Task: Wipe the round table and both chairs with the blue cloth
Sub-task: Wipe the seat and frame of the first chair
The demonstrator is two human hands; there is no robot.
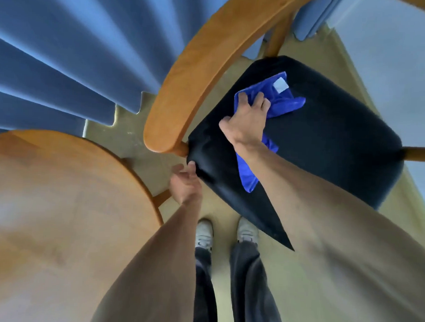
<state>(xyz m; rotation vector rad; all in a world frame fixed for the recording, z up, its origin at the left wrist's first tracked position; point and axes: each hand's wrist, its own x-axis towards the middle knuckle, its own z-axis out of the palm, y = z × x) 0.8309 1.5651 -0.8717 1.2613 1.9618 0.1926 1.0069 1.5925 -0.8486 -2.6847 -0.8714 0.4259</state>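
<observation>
Blue cloth (278, 100) lies crumpled on the dark seat (327, 140) of the chair (197, 71), toward the seat's back-left area, with a white label (281, 85) showing on its far end. One tail of the cloth runs back under my right forearm and hangs over the seat's front edge.

Right hand (247, 121): palm down on the cloth. My fingers are curled over a bunched fold and press it against the seat; the thumb sticks out to the left, apart from the other fingers.

Left hand (185, 184): at the seat's front-left corner, just below the end of the curved wooden armrest. My fingers curl round the corner's edge; how far they reach underneath I cannot tell.

Round table (61, 191), light wood, stands to my left, close beside the chair. Blue curtain (66, 47) hangs in folds behind both. My two pale shoes (204, 232) stand on a yellowish floor (135, 136) between table and chair.
</observation>
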